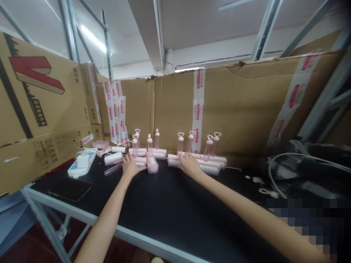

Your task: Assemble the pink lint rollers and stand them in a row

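Note:
My left hand (129, 167) rests against the front of the left group of pale pink and white cylinders (140, 160), its thumb stretched out to the right and its fingers apart. Beside that thumb lies a clear pink case (152, 165). My right hand (190, 165) reaches over the left end of the right group of cylinders (210, 169); its fingers lie stretched on them, partly hidden. Upright translucent pink tubes with heart-shaped loop tops, such as one tube (208, 149), stand on or behind both groups. A white cylinder (113, 158) and a clear tube (112, 169) lie left of my left hand.
On the left of the black table (161, 208) are a white power strip (82, 164) with a plugged-in adapter and a dark phone (70, 189). Cardboard walls (236, 106) enclose the back and left. Cables (274, 160) and a pink loop piece (268, 192) lie at right.

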`<state>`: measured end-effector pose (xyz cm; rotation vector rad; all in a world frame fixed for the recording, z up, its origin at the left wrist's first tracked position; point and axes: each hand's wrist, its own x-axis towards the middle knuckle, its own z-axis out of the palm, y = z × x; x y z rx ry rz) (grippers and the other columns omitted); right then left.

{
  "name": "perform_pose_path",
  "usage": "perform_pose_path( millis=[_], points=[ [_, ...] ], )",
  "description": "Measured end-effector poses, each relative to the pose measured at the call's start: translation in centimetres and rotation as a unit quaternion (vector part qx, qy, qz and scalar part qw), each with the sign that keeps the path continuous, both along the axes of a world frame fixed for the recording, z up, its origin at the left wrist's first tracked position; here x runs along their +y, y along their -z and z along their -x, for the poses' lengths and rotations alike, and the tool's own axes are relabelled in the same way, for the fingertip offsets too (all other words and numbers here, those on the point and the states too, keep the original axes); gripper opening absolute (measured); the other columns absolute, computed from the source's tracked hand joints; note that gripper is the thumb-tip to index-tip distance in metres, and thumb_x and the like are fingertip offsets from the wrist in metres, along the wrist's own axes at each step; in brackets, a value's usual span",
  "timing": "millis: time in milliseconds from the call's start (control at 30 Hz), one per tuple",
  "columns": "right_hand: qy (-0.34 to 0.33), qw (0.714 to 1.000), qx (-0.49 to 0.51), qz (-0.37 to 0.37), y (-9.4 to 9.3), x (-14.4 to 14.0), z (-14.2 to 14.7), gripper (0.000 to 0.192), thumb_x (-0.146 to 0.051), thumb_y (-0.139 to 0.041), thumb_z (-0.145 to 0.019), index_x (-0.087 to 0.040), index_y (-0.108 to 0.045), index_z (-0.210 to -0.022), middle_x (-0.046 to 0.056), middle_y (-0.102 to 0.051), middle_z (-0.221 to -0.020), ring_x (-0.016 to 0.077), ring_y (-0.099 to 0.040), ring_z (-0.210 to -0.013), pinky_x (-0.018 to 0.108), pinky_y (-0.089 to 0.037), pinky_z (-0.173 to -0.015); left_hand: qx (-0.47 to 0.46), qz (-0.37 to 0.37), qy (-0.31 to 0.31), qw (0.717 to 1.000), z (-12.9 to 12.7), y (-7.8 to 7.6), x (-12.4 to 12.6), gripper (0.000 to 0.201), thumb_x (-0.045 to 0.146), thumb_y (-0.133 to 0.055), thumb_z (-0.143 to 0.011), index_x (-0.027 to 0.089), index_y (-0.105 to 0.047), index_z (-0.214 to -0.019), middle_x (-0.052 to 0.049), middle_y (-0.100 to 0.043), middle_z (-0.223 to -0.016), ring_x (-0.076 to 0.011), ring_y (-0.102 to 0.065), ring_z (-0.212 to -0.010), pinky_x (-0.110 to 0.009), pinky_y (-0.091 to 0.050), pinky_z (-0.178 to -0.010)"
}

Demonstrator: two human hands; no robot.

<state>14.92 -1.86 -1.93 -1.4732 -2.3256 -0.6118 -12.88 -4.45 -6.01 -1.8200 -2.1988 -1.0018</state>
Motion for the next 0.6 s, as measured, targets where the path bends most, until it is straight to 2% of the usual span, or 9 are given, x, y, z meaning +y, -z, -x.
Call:
perform_pose_path(
  millis=[67, 167, 267, 333, 400, 500, 600],
  points=[
    [-0.021, 1.0, 0.016, -0.003, 0.2, -0.8, 1.6, 0.04, -0.043, -0.048, -0.085, -0.01, -0.048, -0.108, 0.026, -0.054, -0.104, 0.0367, -0.051, -0.099, 0.045, -0.039, -0.078, -0.002, -0.018, -0.004, 1.0, -0.9, 0.3, 0.2, 0.093, 0.063, -0.067, -0.054, 0.008, -0.036, -0.122, -0.026, -0.034, -0.131, -0.0414, -0.031, -0.121, -0.046, -0.024, -0.1],
    [-0.092, 0.995, 0.016, 0.023, 0.5, -1.7, 4.6, 0.049, -0.056, -0.046, -0.082, -0.017, -0.048, -0.112, 0.016, -0.055, -0.106, 0.0287, -0.053, -0.098, 0.036, -0.039, -0.079, 0.012, -0.013, 0.008, 1.0, -1.4, 0.6, 0.2, 0.096, 0.064, -0.066, -0.055, 0.006, -0.035, -0.124, -0.028, -0.025, -0.138, -0.0415, -0.022, -0.128, -0.046, -0.021, -0.103],
    [-0.116, 0.992, 0.009, 0.056, 0.3, -1.4, 6.6, 0.05, -0.057, -0.049, -0.08, -0.018, -0.049, -0.112, 0.013, -0.058, -0.105, 0.0254, -0.056, -0.095, 0.032, -0.039, -0.075, 0.026, 0.017, -0.005, 1.0, -0.9, 0.6, 0.0, 0.091, 0.061, -0.068, -0.054, 0.013, -0.039, -0.126, -0.022, -0.015, -0.144, -0.0435, -0.016, -0.13, -0.051, -0.019, -0.102],
    [-0.115, 0.991, -0.001, 0.068, -0.1, -0.9, 7.0, 0.047, -0.053, -0.053, -0.079, -0.017, -0.051, -0.108, 0.013, -0.06, -0.106, 0.0262, -0.056, -0.097, 0.032, -0.038, -0.076, 0.03, 0.026, -0.032, 0.999, -0.2, 0.7, -0.1, 0.082, 0.057, -0.068, -0.056, 0.021, -0.042, -0.126, -0.019, -0.018, -0.144, -0.0427, -0.022, -0.127, -0.052, -0.021, -0.1],
    [-0.115, 0.99, -0.013, 0.077, -0.6, -0.3, 6.9, 0.044, -0.049, -0.058, -0.076, -0.018, -0.053, -0.106, 0.011, -0.062, -0.104, 0.0264, -0.056, -0.097, 0.032, -0.038, -0.077, 0.032, 0.029, -0.051, 0.998, 0.5, 0.9, 0.0, 0.076, 0.05, -0.066, -0.063, 0.023, -0.041, -0.129, -0.018, -0.023, -0.14, -0.0397, -0.03, -0.124, -0.048, -0.026, -0.098],
    [-0.112, 0.989, -0.024, 0.088, -1.1, 0.2, 6.4, 0.041, -0.039, -0.062, -0.074, -0.017, -0.055, -0.107, 0.01, -0.065, -0.099, 0.0255, -0.057, -0.093, 0.032, -0.038, -0.076, 0.032, 0.028, -0.059, 0.997, 0.9, 1.3, 0.0, 0.078, 0.043, -0.063, -0.067, 0.021, -0.031, -0.135, -0.018, -0.023, -0.14, -0.0375, -0.033, -0.123, -0.044, -0.03, -0.096],
    [-0.107, 0.991, -0.02, 0.076, -1.0, 0.3, 6.1, 0.042, -0.038, -0.062, -0.073, -0.014, -0.057, -0.107, 0.014, -0.061, -0.11, 0.0282, -0.053, -0.102, 0.036, -0.036, -0.084, 0.037, 0.008, -0.06, 0.998, 0.8, 1.6, 0.0, 0.085, 0.045, -0.061, -0.067, 0.016, -0.024, -0.138, -0.02, -0.021, -0.142, -0.0386, -0.034, -0.122, -0.045, -0.031, -0.096]
  ],
)
